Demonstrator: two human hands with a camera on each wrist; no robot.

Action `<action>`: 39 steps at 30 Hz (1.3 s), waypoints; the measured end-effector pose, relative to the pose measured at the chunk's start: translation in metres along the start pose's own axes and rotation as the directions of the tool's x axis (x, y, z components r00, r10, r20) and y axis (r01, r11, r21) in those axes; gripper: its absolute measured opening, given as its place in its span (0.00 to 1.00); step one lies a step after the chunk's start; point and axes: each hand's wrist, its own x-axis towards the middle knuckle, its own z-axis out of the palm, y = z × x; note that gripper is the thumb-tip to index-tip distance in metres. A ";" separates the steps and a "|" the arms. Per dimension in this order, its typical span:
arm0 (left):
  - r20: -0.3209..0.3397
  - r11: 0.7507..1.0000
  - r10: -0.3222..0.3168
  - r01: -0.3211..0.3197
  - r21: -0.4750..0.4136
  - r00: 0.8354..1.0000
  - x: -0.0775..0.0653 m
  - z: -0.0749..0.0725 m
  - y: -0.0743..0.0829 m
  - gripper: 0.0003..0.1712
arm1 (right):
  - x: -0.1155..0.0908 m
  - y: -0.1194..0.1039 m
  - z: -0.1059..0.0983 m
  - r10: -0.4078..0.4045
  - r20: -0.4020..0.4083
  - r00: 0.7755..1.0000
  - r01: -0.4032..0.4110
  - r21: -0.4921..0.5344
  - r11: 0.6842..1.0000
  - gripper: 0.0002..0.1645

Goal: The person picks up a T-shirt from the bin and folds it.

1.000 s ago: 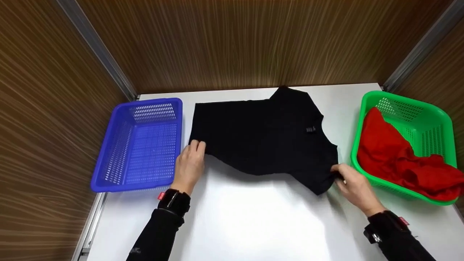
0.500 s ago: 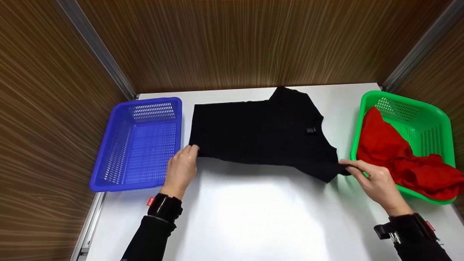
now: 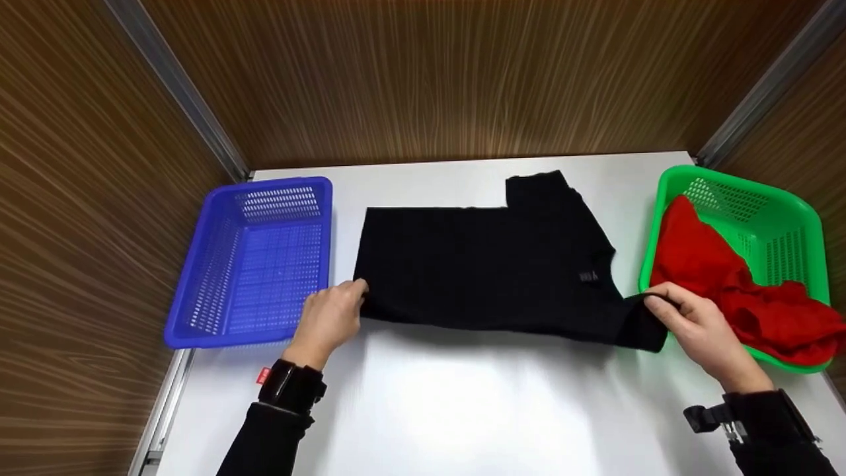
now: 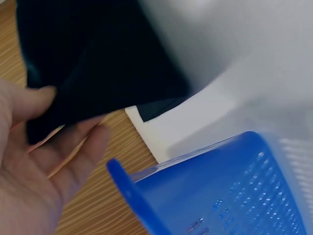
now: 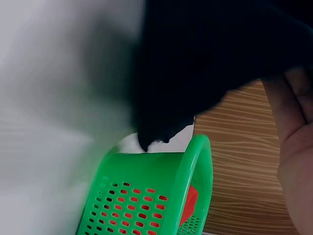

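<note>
My left fingers [image 3: 352, 291] pinch the black T-shirt [image 3: 476, 264] at its near hem [image 3: 365, 244] corner, my right fingers [image 3: 673, 290] its near shoulder or sleeve, both closed. It stretches between them, equally at hand, long axis roughly along the tabletop's [image 3: 462, 403] far edge, collar [image 3: 603, 276] rightward.

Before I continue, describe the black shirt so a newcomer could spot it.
On the white table, look between the blue basket and the green basket. The black shirt is spread there, collar toward the green basket, held by the left hand and the right hand. Unlike the red cloth bunched in the green basket, it lies outside both baskets.
</note>
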 end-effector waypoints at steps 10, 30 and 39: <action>0.072 0.991 -0.120 0.116 0.060 0.990 0.025 0.002 0.005 0.03 | 0.033 0.001 0.006 -0.061 -0.121 0.991 0.030 -0.244 0.969 0.05; 0.075 0.932 -0.299 0.275 0.236 0.951 0.077 0.034 0.004 0.11 | 0.094 0.003 0.031 -0.106 -0.306 0.946 -0.065 -0.500 0.864 0.12; 0.175 0.911 -0.399 0.366 0.193 0.900 0.082 0.051 -0.004 0.16 | 0.111 0.014 0.041 0.225 -0.293 0.929 -0.323 -0.351 0.879 0.18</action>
